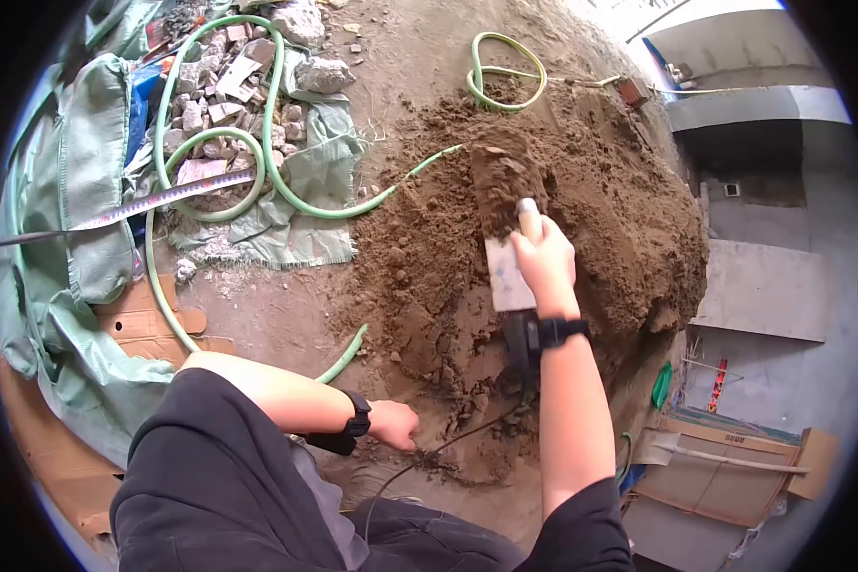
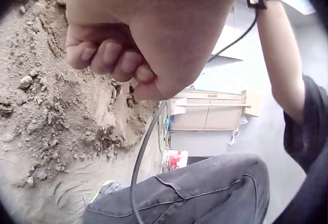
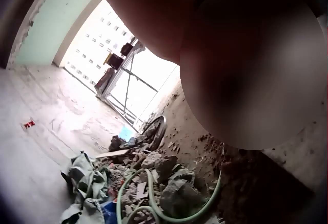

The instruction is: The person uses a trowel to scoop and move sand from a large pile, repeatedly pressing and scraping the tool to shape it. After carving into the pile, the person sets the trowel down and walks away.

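In the head view the right hand (image 1: 546, 264) grips the handle of a flat metal trowel (image 1: 511, 276), whose blade lies over a mound of brown sand (image 1: 629, 229) with damp sand on its far part. Lower and to the left, the left hand (image 1: 393, 424) is held low by the near edge of the sand. The left wrist view shows this left hand (image 2: 128, 45) with its fingers curled into the palm and nothing in them. In the right wrist view a large blurred patch covers much of the picture, and the trowel cannot be made out.
A green hose (image 1: 276, 143) loops over rubble (image 1: 221, 105) and green sacking (image 1: 95, 181) at the left, with a measuring tape (image 1: 162, 198) across. Another hose loop (image 1: 477, 71) lies beyond the mound. Cardboard (image 1: 725, 467) stands at the right. A thin black cable (image 2: 145, 144) hangs near the left hand.
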Tool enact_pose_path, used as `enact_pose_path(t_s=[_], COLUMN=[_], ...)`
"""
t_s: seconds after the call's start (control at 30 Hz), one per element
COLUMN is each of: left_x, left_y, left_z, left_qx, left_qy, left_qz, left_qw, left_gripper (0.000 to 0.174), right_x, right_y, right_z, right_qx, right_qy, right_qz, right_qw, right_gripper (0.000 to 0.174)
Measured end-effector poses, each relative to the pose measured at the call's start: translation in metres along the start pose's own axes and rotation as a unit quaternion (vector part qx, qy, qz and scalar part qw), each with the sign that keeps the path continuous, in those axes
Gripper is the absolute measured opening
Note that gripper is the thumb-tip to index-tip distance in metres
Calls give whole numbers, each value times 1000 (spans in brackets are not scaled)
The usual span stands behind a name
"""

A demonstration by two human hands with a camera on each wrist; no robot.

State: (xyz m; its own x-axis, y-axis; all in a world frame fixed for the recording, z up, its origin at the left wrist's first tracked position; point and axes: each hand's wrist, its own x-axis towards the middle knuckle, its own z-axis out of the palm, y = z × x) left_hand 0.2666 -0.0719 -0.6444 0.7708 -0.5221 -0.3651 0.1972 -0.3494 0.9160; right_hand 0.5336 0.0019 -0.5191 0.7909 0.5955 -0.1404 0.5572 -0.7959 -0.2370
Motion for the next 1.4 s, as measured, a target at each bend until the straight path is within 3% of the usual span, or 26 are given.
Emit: enact_pose_path(t_s=[0.07,0.13,0.17,0.27,0.33,0.47,0.53,0.6,0.73,0.87,0.9,0.93,1.0,1.03,1.07,1.1,1.13,1.17,1.2,1.27,1.33,1.4], left_x=[-7,-14,-17,-22,-23,-27,-28,-28,-26,-23,-20,-17,-15,-14,-13,-12,-13,-16,-22,-49,-89,-139], left_y=[-8,-7,-10,-18,-20,-18,-19,-22,-21,-19,-20,-21,-21,-18,-14,-12,-10,-8,-5,14,44,83], left_z=[4,2,4,2,-2,-13,-15,-10,-11,-13,-14,-14,-16,-20,-25,-28,-30,-30,-38,-60,-80,-91], left_qx=[-22,-15,-11,-11,-18,-13,-14,-19,-26,-31,-28,-35,-39,-44,-45,-35,-27,-23,19,18,0,-35], left_qy=[14,9,5,9,13,10,13,41,28,42,40,48,55,57,58,55,93,133,142,141,171,212], left_qz=[-25,-43,-41,-41,-45,-57,-64,-42,-48,-51,-52,-53,-61,-65,-69,-78,-82,-88,-88,-144,-206,-251], left_qw=[999,999,999,999,999,998,998,998,998,997,997,997,996,995,995,995,992,987,986,979,964,944], left_gripper=[33,35,34,33,32,31,31,29,30,29,29,29,28,28,28,28,28,27,30,36,42,42], right_x=[21,17,13,7,7,-5,-8,8,23,19,15,7,-11,-17,-28,-37,-51,-78,-96,-124,-141,-157], right_y=[-14,-9,-8,11,29,22,23,34,36,50,53,49,57,71,84,115,128,106,114,105,106,101], right_z=[5,-1,-8,-24,-30,-36,-16,-6,-36,-81,-91,-102,-118,-116,-108,-87,-68,-71,-59,-54,-47,-34], right_qx=[-172,-230,-202,-256,-212,-223,-368,-435,-490,-544,-523,-479,-289,-135,66,111,144,222,229,440,585,660], right_qy=[-13,1,-7,2,6,17,104,180,225,194,184,141,127,95,66,101,121,51,29,-98,-167,-182], right_qz=[19,-55,1,14,59,35,-109,-187,-211,-228,-217,-158,-111,-68,-61,-61,-141,-35,5,135,353,413], right_qw=[985,972,979,967,975,974,917,862,815,784,803,852,942,984,994,987,972,973,973,882,711,601], right_gripper=[37,41,42,45,47,51,47,41,37,36,35,36,51,49,45,40,38,44,43,30,19,11])
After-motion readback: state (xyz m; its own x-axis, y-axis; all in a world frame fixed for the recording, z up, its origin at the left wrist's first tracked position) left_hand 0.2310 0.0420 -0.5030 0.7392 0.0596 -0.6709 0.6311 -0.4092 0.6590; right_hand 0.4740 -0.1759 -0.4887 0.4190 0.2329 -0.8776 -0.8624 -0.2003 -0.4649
